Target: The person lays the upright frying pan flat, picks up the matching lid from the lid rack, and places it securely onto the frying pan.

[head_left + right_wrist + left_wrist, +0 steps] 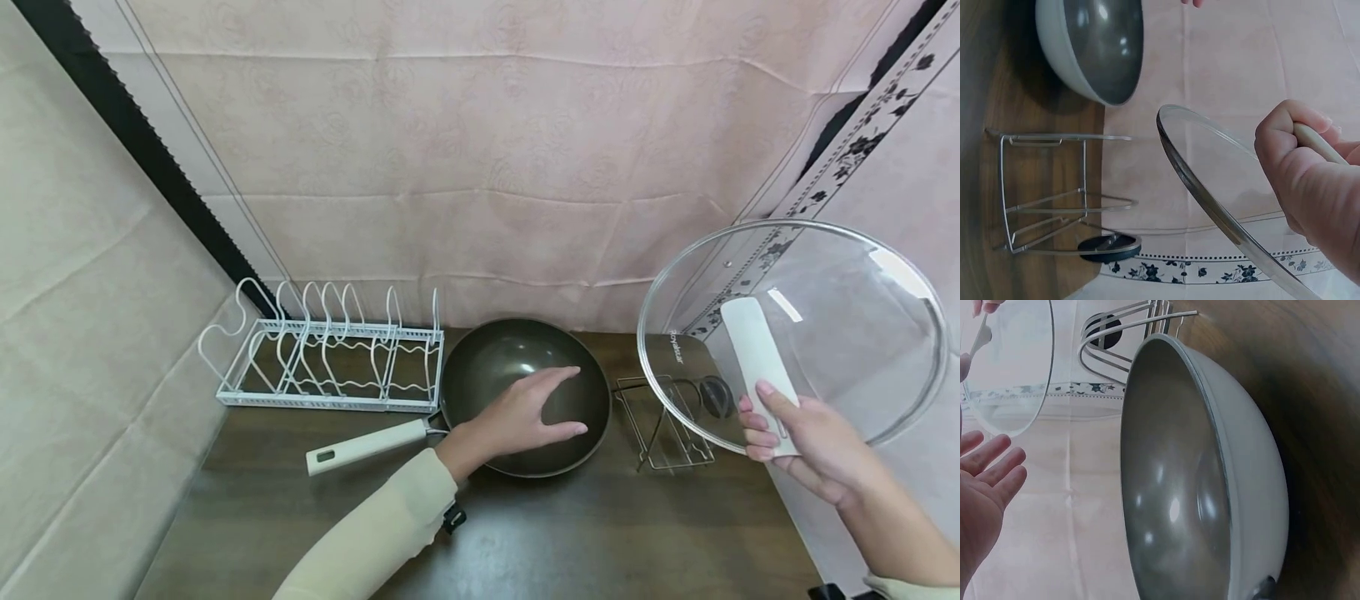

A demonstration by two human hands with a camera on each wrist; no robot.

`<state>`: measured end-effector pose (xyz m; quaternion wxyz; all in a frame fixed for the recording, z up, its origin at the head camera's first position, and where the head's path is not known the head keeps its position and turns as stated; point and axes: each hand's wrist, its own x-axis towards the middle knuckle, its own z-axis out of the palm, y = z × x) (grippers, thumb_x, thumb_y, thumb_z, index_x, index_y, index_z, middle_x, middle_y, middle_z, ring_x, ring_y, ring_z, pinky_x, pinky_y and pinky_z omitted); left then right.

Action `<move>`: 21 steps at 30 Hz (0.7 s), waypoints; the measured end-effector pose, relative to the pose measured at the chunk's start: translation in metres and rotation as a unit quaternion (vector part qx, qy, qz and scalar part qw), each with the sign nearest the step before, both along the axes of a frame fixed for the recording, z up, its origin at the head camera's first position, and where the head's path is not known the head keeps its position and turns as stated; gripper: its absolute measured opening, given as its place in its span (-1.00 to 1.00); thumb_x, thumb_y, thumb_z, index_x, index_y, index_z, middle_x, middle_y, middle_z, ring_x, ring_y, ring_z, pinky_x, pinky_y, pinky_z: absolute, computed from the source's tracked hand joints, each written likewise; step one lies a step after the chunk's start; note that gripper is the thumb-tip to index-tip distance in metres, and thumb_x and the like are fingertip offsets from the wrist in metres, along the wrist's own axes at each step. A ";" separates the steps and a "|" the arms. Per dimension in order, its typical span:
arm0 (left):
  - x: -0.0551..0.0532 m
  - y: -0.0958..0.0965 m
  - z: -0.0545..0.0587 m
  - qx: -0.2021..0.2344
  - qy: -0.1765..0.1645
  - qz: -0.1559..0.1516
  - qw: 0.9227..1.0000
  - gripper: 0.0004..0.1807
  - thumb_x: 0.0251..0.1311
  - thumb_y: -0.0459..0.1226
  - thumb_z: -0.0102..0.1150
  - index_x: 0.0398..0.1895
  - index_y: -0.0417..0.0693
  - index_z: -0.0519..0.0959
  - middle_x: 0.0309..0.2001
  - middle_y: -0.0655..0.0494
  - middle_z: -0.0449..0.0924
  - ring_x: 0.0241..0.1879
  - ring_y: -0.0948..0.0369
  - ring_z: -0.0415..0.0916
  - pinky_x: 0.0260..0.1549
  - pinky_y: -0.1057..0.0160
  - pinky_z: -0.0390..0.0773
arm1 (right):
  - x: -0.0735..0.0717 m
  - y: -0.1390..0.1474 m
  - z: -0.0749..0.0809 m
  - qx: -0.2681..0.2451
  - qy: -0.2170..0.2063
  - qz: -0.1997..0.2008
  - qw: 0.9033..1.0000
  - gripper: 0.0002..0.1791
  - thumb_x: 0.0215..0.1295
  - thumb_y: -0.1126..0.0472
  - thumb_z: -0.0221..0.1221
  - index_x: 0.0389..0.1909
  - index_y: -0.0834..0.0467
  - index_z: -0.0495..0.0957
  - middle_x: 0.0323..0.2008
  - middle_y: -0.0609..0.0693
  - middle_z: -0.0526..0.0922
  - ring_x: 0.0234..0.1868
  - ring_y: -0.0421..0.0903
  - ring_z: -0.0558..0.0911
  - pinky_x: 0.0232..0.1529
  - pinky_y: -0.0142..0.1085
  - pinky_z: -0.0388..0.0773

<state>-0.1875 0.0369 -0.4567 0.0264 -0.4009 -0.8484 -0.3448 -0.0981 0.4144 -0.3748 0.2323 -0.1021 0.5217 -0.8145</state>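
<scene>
A dark-lined wok (pixel 480 358) with a pale outside (pixel 1254 456) stands on the wooden table, its long white handle (pixel 367 447) pointing left. My left hand (pixel 525 417) hovers over the wok with fingers spread and holds nothing; in the left wrist view the hand (pixel 985 494) appears beside the wok's opening. Off to the right, my right hand (pixel 821 446) grips the white handle (pixel 753 350) of a large clear glass lid (pixel 847 350). The lid is raised and tilted above the wire rack. Seen from the right wrist, its rim (pixel 1210 203) slants down past my curled fingers (pixel 1291 125).
A white wire dish rack (pixel 330 404) stands left of the wok. To its right is a small metal wire rack (pixel 652 450) with a round dark piece (pixel 1110 247) on it. Pale patterned cloth (pixel 480 150) hangs behind the wooden table (pixel 600 533).
</scene>
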 end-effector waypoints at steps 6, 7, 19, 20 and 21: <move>-0.002 -0.015 0.001 0.011 -0.009 0.012 1.000 -0.12 0.24 0.15 0.37 0.55 0.06 0.28 0.46 0.15 0.43 0.41 0.15 0.43 0.38 0.12 0.47 | 0.000 -0.010 -0.001 -0.042 -0.017 0.008 0.999 -0.56 0.73 0.14 -0.46 0.02 0.23 0.41 -0.26 -0.05 0.56 -0.39 -0.14 0.12 -0.37 -0.33 0.13; -0.003 -0.018 0.001 0.015 -0.007 0.014 1.000 -0.12 0.23 0.13 0.39 0.54 0.04 0.29 0.45 0.14 0.44 0.40 0.15 0.45 0.37 0.12 0.47 | -0.001 -0.012 -0.001 -0.050 -0.021 0.009 0.999 -0.54 0.73 0.13 -0.45 0.02 0.24 0.42 -0.26 -0.05 0.56 -0.38 -0.14 0.12 -0.36 -0.34 0.14; 0.000 -0.051 -0.006 0.047 -0.010 0.034 0.998 -0.09 0.14 0.06 0.49 0.51 -0.03 0.34 0.40 0.06 0.51 0.43 0.15 0.42 0.41 0.11 0.43 | 0.003 -0.024 -0.004 -0.040 -0.026 0.030 0.998 -0.54 0.73 0.10 -0.47 0.05 0.23 0.40 -0.27 -0.09 0.53 -0.40 -0.18 0.17 -0.34 -0.35 0.19; 0.001 -0.053 -0.007 0.047 -0.009 0.037 0.998 -0.08 0.14 0.06 0.50 0.51 -0.03 0.33 0.39 0.07 0.52 0.43 0.16 0.42 0.41 0.10 0.43 | 0.004 -0.024 -0.005 -0.044 -0.027 0.033 0.998 -0.55 0.73 0.11 -0.47 0.07 0.22 0.38 -0.26 -0.09 0.54 -0.39 -0.18 0.18 -0.33 -0.36 0.20; 0.001 -0.056 -0.009 0.045 -0.010 0.039 0.998 -0.08 0.14 0.07 0.50 0.51 -0.02 0.33 0.38 0.07 0.53 0.42 0.17 0.43 0.41 0.11 0.43 | 0.005 -0.025 -0.006 -0.049 -0.029 0.035 0.998 -0.56 0.73 0.11 -0.48 0.07 0.21 0.37 -0.26 -0.09 0.54 -0.39 -0.19 0.18 -0.33 -0.36 0.21</move>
